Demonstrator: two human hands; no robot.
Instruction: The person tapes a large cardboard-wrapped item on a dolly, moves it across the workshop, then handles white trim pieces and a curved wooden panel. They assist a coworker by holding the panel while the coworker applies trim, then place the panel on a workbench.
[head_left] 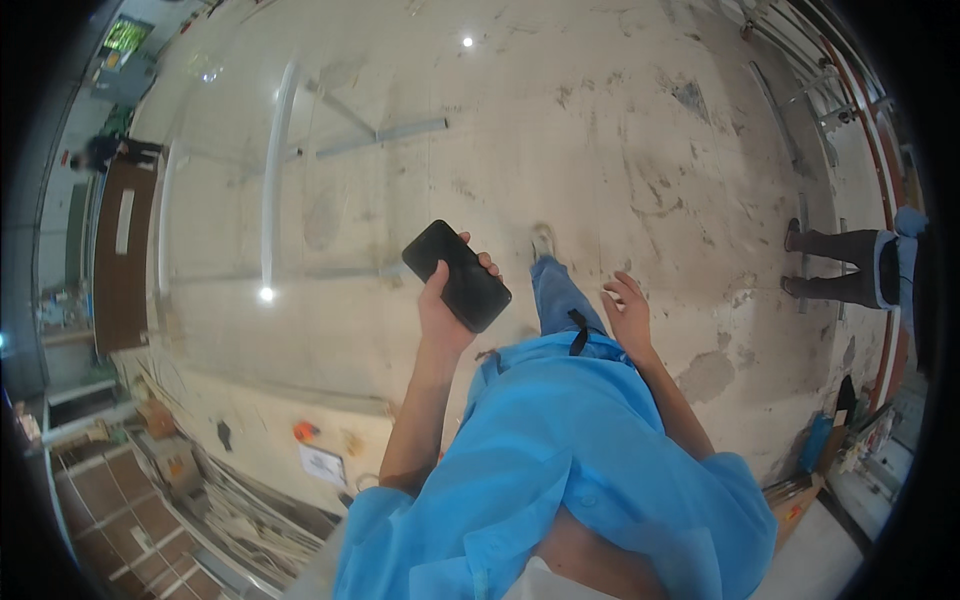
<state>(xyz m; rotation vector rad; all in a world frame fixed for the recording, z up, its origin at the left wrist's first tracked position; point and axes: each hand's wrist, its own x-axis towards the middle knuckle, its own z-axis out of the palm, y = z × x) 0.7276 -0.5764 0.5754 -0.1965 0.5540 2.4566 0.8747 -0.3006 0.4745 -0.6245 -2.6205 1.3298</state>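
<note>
Left fingers (486, 259) clamped round smooth, black rectangular phone (466, 287); right fingers (627, 284) loosely curled, apart.

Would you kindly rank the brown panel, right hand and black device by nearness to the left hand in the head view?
1. Black device: held in the left hand.
2. Right hand: off to the right.
3. Brown panel: far off at the left.

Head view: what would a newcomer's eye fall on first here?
The bright blue shirt fills the lower middle. Above it, left of centre, the left hand holds a black phone, while the right hand hangs loosely open over the pale floor. Another person stands at the right edge.
</note>
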